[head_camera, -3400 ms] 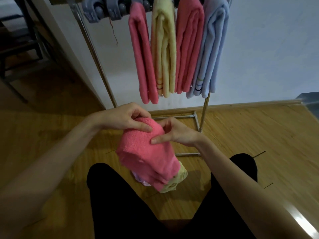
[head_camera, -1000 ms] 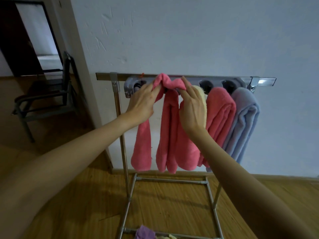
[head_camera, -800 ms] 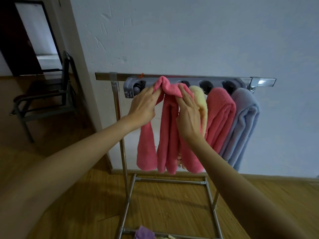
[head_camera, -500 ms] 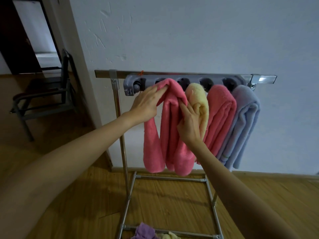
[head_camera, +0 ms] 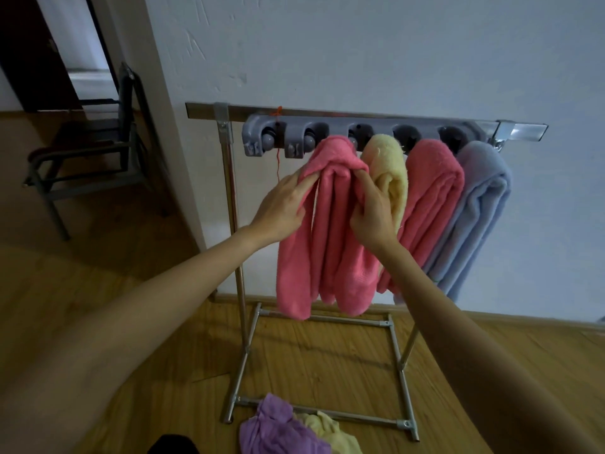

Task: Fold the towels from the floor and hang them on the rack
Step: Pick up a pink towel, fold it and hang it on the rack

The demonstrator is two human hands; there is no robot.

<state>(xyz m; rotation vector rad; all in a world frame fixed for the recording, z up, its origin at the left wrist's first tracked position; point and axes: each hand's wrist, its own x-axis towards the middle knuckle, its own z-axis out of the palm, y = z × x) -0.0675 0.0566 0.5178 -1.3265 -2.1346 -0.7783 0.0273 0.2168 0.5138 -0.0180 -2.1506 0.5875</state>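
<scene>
both hands on hung pink towel (head_camera: pixel 327 244) at rack (head_camera: pixel 360 126): l hand (head_camera: pixel 281 208) fingers flat, r hand (head_camera: pixel 373 214) pinching fold.

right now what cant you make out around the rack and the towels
- Head view: the clip behind the near pink towel is covered by the towel's top.
- The floor pile, purple towel and yellow towel, is cut by the bottom edge.
- Right hand fingertips are buried in the fold; the left hand shows.
</scene>
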